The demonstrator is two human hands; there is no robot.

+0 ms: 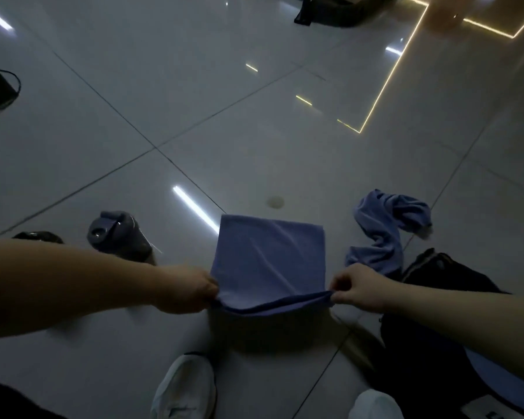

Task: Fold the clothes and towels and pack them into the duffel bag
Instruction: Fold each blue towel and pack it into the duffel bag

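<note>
While taut in the pinch of left hand (188,288) and right hand (357,287), towel (270,258); blue cloth (502,379) inside duffel bag (436,334).

The folded towel (270,261) is showing a plain periwinkle blue, and the crumpled cloth (384,234) is showing the same unpatterned shade. The duffel bag (442,270) is looking black, the bottle (118,234) dark grey and the shoes (188,385) white. The floor (254,131) is gleaming pale grey, crossed by thin dark grout lines.
</note>
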